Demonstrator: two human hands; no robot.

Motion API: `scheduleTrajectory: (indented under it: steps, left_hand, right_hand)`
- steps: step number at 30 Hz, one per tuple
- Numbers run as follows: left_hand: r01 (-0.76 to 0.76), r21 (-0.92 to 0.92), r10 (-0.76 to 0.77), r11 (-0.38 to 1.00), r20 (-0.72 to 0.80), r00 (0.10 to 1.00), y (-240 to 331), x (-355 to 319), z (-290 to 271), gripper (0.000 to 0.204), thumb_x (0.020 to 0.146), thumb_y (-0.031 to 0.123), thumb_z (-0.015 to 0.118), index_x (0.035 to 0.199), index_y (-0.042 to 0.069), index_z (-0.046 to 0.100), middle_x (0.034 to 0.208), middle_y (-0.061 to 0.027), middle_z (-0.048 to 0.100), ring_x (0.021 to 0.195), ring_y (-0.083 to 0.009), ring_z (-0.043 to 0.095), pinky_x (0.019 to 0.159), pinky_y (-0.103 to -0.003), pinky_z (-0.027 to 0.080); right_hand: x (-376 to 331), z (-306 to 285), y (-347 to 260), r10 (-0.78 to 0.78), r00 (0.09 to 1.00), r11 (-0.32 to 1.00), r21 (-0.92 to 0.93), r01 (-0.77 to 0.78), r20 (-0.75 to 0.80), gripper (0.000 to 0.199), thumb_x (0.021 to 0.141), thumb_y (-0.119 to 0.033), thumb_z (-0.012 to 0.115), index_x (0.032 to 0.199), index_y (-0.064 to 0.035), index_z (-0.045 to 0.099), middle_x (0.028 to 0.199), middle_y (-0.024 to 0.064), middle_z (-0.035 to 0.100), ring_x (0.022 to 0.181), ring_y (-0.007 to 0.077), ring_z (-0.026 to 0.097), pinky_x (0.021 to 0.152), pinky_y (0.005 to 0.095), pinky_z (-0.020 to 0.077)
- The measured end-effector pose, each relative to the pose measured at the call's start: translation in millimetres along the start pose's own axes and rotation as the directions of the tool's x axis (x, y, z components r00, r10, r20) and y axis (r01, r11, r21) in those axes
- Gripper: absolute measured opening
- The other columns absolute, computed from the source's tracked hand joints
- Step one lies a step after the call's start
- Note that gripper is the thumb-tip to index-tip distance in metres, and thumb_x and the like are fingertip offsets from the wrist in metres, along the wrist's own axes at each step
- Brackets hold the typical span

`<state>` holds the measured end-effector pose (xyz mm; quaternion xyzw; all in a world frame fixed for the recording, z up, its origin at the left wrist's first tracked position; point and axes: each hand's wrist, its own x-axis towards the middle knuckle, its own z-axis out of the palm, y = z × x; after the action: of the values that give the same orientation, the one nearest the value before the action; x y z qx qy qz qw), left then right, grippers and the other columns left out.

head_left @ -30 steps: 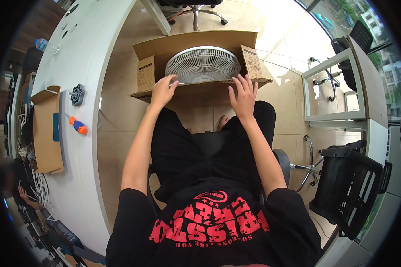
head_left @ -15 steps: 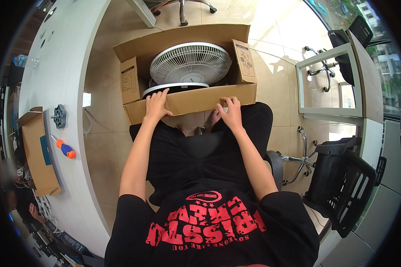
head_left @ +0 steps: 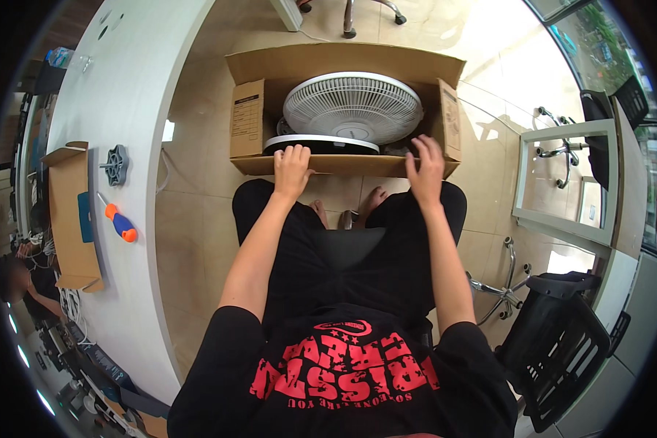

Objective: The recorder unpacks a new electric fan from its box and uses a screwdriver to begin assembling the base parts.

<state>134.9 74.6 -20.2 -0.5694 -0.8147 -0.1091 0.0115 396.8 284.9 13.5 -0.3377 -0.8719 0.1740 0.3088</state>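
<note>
A person sits with the long cardboard box [head_left: 358,166] on the floor [head_left: 197,252] in front of the knees, its top flaps unfolded. Inside it, a white fan grille [head_left: 354,109] leans toward the far edge, tilted so that its round face shows. Nearer, along the inner side of the near edge and toward the left corner, a dark disc [head_left: 328,147] with a white rim lies at a steep tilt.

The left hand [head_left: 292,174] is at the near edge, left of its middle, with its fingers side by side and bent over the cardboard, and its thumb out to the right. The view does not tell whether it pinches the cardboard or only rests there. The right hand [head_left: 426,168] is near the box's right near corner, its fingers spread and pinching nothing; whether a fingertip touches the cardboard cannot be told.

The step in hand seems to be handling the near side of the opened box, with both fan parts inside it. From this position, a move on the disc would call for the fingers to pass the near edge and get hold of the white rim, without catching the grille behind.

To the left, an orange and blue screwdriver [head_left: 120,222] and a grey knob [head_left: 114,165] lie near the right edge of the worktop [head_left: 135,306].
</note>
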Motion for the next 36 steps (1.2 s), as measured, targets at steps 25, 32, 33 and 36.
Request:
scheduleTrajectory:
  steps: [25, 32, 33, 36]
  left_hand:
    - [0.577, -0.271, -0.629, 0.771, -0.183, 0.755, -124, 6, -6, 0.071, 0.078, -0.005, 0.062, 0.146, 0.011, 0.045, 0.146, -0.0225, 0.047, 0.131, -0.0416, 0.048, 0.110, -0.050, 0.039]
    - [0.534, -0.334, -0.619, 0.777, -0.252, 0.744, -132, -2, -6, 0.068, 0.070, -0.015, 0.054, 0.133, 0.013, 0.059, 0.133, -0.0111, 0.062, 0.121, -0.0362, 0.059, 0.101, -0.044, 0.048]
    - [0.531, -0.338, -0.618, 0.777, -0.254, 0.744, -131, -1, -4, 0.068, 0.070, -0.015, 0.054, 0.133, 0.013, 0.059, 0.133, -0.0111, 0.062, 0.121, -0.0362, 0.059, 0.101, -0.044, 0.048]
    - [0.553, -0.309, -0.627, 0.774, -0.251, 0.737, -132, -5, -2, 0.067, 0.070, -0.015, 0.055, 0.132, 0.012, 0.058, 0.133, -0.0112, 0.062, 0.122, -0.0358, 0.058, 0.101, -0.044, 0.048]
  right_hand:
    - [21, -11, 134, 0.650, 0.758, 0.718, -0.284, -0.635, -0.050, 0.035, 0.090, -0.014, 0.065, 0.124, -0.0053, 0.064, 0.127, 0.0141, 0.066, 0.116, 0.0329, 0.063, 0.097, 0.0426, 0.0492]
    - [103, 12, 46, 0.031, 0.997, 0.990, -0.141, -0.022, 0.064, 0.031, 0.090, -0.022, 0.071, 0.117, -0.0065, 0.067, 0.122, 0.0125, 0.067, 0.118, 0.0326, 0.059, 0.103, 0.0426, 0.0457]
    - [117, 25, 37, -0.048, 0.989, 0.994, -0.089, 0.061, 0.140, 0.031, 0.090, -0.023, 0.071, 0.116, -0.0053, 0.067, 0.122, 0.0138, 0.066, 0.118, 0.0334, 0.060, 0.103, 0.0430, 0.0459]
    - [147, 61, -3, -0.175, 0.964, 0.982, -0.031, 0.185, 0.202, 0.032, 0.091, -0.028, 0.072, 0.114, -0.0051, 0.068, 0.122, 0.0143, 0.066, 0.119, 0.0338, 0.060, 0.100, 0.0428, 0.0477]
